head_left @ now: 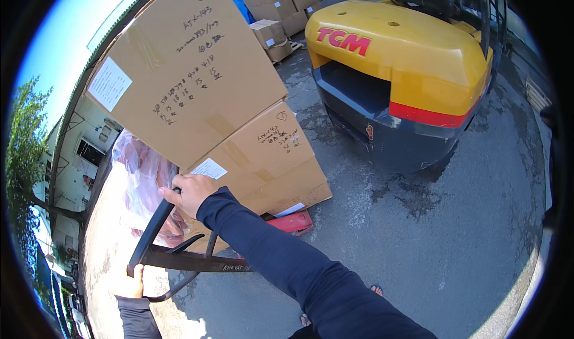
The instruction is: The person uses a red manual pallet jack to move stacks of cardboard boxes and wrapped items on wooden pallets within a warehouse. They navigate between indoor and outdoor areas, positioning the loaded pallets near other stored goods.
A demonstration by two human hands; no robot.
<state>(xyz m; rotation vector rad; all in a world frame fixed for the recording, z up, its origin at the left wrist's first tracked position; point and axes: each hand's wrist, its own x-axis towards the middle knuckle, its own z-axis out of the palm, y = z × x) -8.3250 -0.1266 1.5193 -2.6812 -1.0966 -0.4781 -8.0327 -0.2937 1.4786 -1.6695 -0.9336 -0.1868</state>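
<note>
In front of me is the dark handle (156, 225) of a pallet jack, tilted across the lower left. My right hand (196, 193) wraps around its upper end, close against the cartons. At its lower end my left hand (130, 283) is closed around the grip, partly washed out by sunlight. A small lever (186, 244) sits inside the handle loop. Beyond the handle stand two large brown cartons: the upper carton (197, 58) rests on the lower carton (263, 165). Both bear handwriting and white labels. Below them shows a red part of the jack (292, 222).
A yellow and dark grey forklift (430, 64) stands at the right, its rear toward me. Left of the cartons is a pinkish bundle (140, 159) in clear plastic. More stacked cartons (272, 7) stand farther back. Grey concrete floor (418, 249) stretches between me and the forklift.
</note>
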